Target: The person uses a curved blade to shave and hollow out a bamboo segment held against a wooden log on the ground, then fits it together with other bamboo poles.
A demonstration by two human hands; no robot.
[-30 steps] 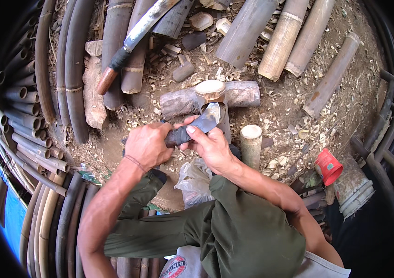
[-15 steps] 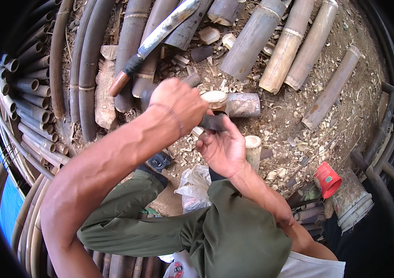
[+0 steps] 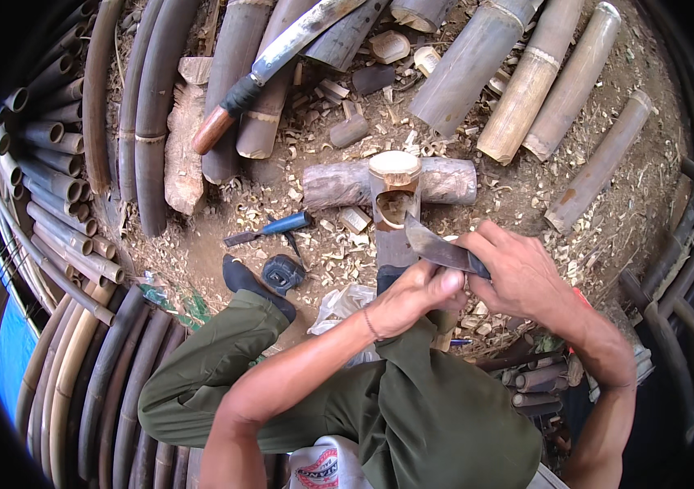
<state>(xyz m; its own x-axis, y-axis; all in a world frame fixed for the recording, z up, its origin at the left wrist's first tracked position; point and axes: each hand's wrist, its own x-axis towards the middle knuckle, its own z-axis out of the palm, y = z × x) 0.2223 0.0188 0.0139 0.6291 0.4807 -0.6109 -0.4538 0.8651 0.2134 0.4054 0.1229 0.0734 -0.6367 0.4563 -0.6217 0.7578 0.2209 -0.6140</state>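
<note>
Though the grey-brown bamboo tube point(image 3: 394, 246) against the rough brown log point(image 3: 335, 184) already has a side opening point(image 3: 397, 205) — any remaining cutting is unclear — the right hand point(image 3: 522, 270) grasps a curved steel knife point(image 3: 437, 248) beside it, the left hand's point(image 3: 411, 301) hold indiscernible

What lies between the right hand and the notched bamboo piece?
In the head view, the curved knife blade lies between the right hand and the notched bamboo piece; its tip overlaps the bamboo in the picture, though contact is unclear.
</note>
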